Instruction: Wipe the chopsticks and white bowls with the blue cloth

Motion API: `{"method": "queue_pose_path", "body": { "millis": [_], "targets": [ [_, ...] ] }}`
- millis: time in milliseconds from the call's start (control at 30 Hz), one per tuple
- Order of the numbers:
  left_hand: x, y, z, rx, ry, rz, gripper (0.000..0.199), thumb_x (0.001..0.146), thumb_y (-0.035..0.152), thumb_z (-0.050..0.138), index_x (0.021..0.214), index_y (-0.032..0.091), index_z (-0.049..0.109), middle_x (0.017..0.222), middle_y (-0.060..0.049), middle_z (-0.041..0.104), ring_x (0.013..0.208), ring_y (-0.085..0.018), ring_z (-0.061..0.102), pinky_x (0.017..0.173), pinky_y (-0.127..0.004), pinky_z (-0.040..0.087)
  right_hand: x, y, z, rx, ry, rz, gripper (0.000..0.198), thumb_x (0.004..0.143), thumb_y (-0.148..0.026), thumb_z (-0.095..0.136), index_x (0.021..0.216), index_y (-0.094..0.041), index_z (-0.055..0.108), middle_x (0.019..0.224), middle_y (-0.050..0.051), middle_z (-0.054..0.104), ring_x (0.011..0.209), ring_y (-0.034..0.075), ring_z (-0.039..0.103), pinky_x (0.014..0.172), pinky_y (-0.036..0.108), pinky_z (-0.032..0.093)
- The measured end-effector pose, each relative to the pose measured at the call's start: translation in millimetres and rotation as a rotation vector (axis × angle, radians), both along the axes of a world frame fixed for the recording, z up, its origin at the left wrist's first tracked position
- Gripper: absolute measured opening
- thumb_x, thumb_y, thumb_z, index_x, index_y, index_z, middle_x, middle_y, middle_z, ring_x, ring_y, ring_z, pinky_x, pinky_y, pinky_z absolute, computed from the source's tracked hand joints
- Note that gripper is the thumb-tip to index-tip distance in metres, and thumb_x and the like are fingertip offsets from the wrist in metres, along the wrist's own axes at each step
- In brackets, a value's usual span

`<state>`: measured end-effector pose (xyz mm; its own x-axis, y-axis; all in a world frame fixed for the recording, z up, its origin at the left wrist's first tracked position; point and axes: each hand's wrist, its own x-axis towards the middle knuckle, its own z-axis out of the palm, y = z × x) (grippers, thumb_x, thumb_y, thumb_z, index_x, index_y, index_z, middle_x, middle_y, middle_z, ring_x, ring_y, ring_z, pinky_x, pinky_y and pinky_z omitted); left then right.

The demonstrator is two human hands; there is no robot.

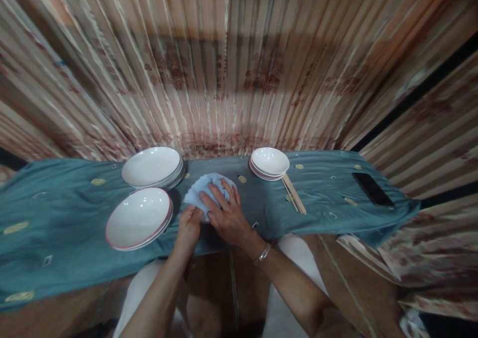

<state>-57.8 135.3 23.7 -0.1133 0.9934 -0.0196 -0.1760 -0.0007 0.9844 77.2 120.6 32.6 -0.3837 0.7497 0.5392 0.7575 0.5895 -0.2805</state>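
Note:
A light blue cloth [196, 190] is spread in a rounded shape at the front middle of the table. My left hand [189, 224] grips its near left edge, thumb on top and fingers curled below. Across the top of the cloth lies my right hand [228, 217], fingers bent and slightly apart, pressing into it. Whatever is under the cloth is hidden. Left of my hands are a stack of white bowls with a pink rim [139, 218] and, behind it, a stack of larger white plates [152, 166].
Small white bowls [270, 161] stand stacked at the back, right of centre. Wooden chopsticks [294, 194] lie beside them. A black phone [372, 189] rests near the right end of the teal tablecloth [74, 213]. Pleated curtains [231, 79] hang close behind the table.

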Motion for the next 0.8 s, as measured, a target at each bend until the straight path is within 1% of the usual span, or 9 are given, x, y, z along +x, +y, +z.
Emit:
{"method": "queue_pose_path", "body": {
  "millis": [67,133,267,333,433,500,567,667,800],
  "targets": [
    [2,-1,0.9,0.002,0.021,0.005,0.017,0.065,0.034,0.067,0.067,0.018,0.062,0.060,0.003,0.055,0.059,-0.012,0.046,0.061,-0.025,0.041,3,4,-1,-0.017,0.070,-0.010,0.048,0.096,-0.027,0.040,0.144,-0.023,0.042,0.154,0.009,0.036,0.147,0.033,0.011,0.116,0.059,0.019],
    [3,-3,1.2,0.028,0.065,-0.001,0.021,0.069,0.037,0.068,0.065,0.018,0.061,0.058,0.004,0.052,0.058,-0.012,0.045,0.060,-0.023,0.040,7,8,-3,-0.048,0.175,-0.009,0.049,0.097,-0.028,0.037,0.145,-0.020,0.040,0.155,0.010,0.034,0.148,0.029,0.012,0.118,0.055,0.019],
    [5,-5,-1.1,0.061,0.073,-0.034,0.027,0.076,0.043,0.066,0.075,0.017,0.066,0.066,0.001,0.058,0.066,-0.013,0.051,0.063,-0.023,0.040,15,19,-13,-0.193,0.459,0.006,0.051,0.099,-0.033,0.032,0.148,-0.021,0.033,0.156,0.008,0.031,0.147,0.019,0.021,0.121,0.045,0.018],
    [5,-4,-2.0,0.037,0.050,-0.021,0.030,0.075,0.046,0.066,0.078,0.016,0.068,0.065,0.001,0.059,0.065,-0.013,0.050,0.061,-0.023,0.039,16,26,-21,-0.287,0.635,-0.007,0.051,0.099,-0.039,0.032,0.147,-0.022,0.036,0.155,0.006,0.034,0.145,0.017,0.025,0.121,0.041,0.018],
    [4,-3,-0.9,-0.009,0.009,0.020,0.035,0.069,0.049,0.071,0.077,0.016,0.068,0.063,0.002,0.059,0.061,-0.012,0.048,0.059,-0.023,0.037,16,36,-35,-0.440,0.908,-0.030,0.054,0.097,-0.048,0.034,0.143,-0.022,0.042,0.152,0.005,0.039,0.143,0.018,0.031,0.121,0.040,0.019],
    [3,-1,0.2,-0.031,-0.028,0.038,0.037,0.066,0.051,0.073,0.076,0.016,0.067,0.063,0.001,0.061,0.060,-0.012,0.049,0.059,-0.023,0.038,15,41,-43,-0.528,1.060,-0.038,0.057,0.095,-0.053,0.035,0.141,-0.021,0.044,0.149,0.006,0.044,0.139,0.020,0.037,0.119,0.040,0.023],
    [2,1,0.6,-0.047,-0.059,0.045,0.040,0.064,0.054,0.074,0.076,0.017,0.068,0.065,0.000,0.063,0.061,-0.013,0.051,0.060,-0.024,0.040,13,45,-50,-0.569,1.158,-0.032,0.058,0.094,-0.055,0.035,0.140,-0.021,0.046,0.144,0.006,0.051,0.135,0.020,0.044,0.116,0.040,0.030],
    [0,2,0.0,-0.060,-0.091,0.051,0.044,0.061,0.058,0.076,0.078,0.018,0.069,0.067,-0.001,0.065,0.065,-0.016,0.054,0.063,-0.026,0.041,13,48,-55,-0.552,1.150,-0.032,0.058,0.095,-0.054,0.036,0.139,-0.018,0.047,0.140,0.009,0.055,0.131,0.021,0.049,0.112,0.041,0.036],
    [2,0,-0.2,-0.073,-0.135,0.046,0.044,0.059,0.057,0.077,0.076,0.018,0.067,0.064,0.000,0.063,0.061,-0.014,0.052,0.061,-0.025,0.041,13,43,-49,-0.450,0.885,-0.107,0.055,0.098,-0.047,0.029,0.143,-0.017,0.042,0.149,0.011,0.044,0.139,0.021,0.040,0.116,0.045,0.031]
  ]
}}
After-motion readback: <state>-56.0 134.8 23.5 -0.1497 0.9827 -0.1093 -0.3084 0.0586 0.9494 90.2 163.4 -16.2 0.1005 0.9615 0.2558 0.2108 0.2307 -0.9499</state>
